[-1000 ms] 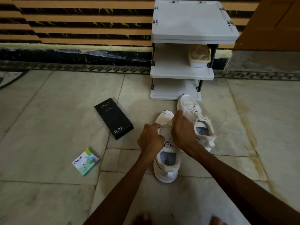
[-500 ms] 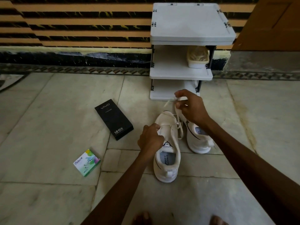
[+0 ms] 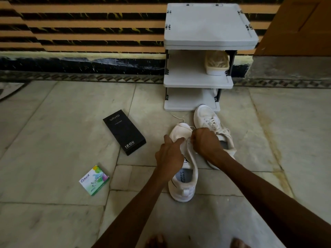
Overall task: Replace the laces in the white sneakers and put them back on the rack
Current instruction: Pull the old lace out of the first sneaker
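Left hand [image 3: 169,154] fingers extended, pressing near sneaker [image 3: 184,183] to steady it. Right hand [image 3: 206,142] curled, pinching lace [image 3: 176,117] at eyelets, likely pulling it free; loose end trails toward 12 o'clock. Second sneaker [image 3: 206,117] at 1 o'clock, laced. Rack [image 3: 197,84] at 12 o'clock.

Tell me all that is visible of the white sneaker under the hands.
The near sneaker is white and smooth like leather, with a thin dark stripe on its side, a heel loop and a printed insole. It stands upright on the stone floor, toe toward the rack. The left hand touches its upper; the right hand pinches its lace, which trails over the floor.
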`<action>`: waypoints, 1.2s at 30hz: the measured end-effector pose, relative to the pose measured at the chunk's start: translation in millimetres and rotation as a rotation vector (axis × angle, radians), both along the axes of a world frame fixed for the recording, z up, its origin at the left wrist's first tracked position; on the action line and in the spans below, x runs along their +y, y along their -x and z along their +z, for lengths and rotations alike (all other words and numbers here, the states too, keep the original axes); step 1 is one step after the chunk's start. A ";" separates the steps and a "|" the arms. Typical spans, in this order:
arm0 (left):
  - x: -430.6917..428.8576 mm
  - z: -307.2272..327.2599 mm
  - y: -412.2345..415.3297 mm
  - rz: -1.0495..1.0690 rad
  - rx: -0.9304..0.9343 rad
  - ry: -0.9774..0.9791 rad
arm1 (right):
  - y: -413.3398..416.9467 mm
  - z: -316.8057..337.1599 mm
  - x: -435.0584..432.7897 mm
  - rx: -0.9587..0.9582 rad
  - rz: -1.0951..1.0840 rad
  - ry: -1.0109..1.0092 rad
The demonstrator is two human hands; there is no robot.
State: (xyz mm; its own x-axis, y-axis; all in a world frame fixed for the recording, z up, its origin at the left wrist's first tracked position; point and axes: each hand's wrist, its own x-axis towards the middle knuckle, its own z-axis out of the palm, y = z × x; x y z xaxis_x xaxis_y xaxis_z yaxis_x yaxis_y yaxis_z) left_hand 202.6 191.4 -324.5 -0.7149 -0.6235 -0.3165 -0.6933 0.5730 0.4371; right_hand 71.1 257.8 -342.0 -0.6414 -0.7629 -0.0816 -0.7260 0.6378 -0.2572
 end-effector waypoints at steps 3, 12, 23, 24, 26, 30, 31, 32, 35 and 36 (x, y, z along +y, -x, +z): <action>1.0 -1.9 0.5 -0.015 -0.033 0.018 | 0.1 -0.5 -3.3 0.033 0.059 -0.105; 3.3 2.9 4.2 -0.062 -0.076 0.075 | 4.7 129.2 -10.5 -0.994 -0.030 0.600; -2.8 -1.8 6.0 -0.025 -0.062 0.000 | -0.5 74.9 -17.5 -0.474 -0.259 0.384; -3.7 -3.0 6.0 -0.016 -0.059 -0.003 | 0.5 58.6 -17.3 -0.317 -0.215 0.286; -4.8 -4.0 5.3 0.002 -0.052 -0.017 | 3.6 31.8 -14.0 -0.215 -0.174 0.137; -5.4 -6.1 5.1 -0.001 -0.054 -0.023 | 3.5 4.7 -7.6 -0.157 -0.142 0.027; -5.2 -6.3 5.0 -0.001 -0.056 -0.022 | 1.8 2.0 -6.5 -0.163 -0.153 0.039; -5.1 -6.4 5.3 0.000 -0.057 -0.023 | 0.0 1.0 -4.7 -0.168 -0.168 0.057; -5.4 -6.6 5.5 0.003 -0.061 -0.029 | -4.2 -3.4 -2.7 -0.123 -0.168 0.071; -5.4 -6.4 5.8 0.004 -0.060 -0.031 | -5.4 -3.6 -3.7 -0.100 -0.143 0.046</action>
State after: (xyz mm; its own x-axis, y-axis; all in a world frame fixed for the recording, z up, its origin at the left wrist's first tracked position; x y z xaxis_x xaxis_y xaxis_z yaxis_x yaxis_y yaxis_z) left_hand 196.8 186.0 -331.0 -0.6919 -0.6155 -0.3775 -0.7207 0.5572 0.4125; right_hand 76.4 254.1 -345.6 -0.7343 -0.6686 -0.1176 -0.5976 0.7188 -0.3554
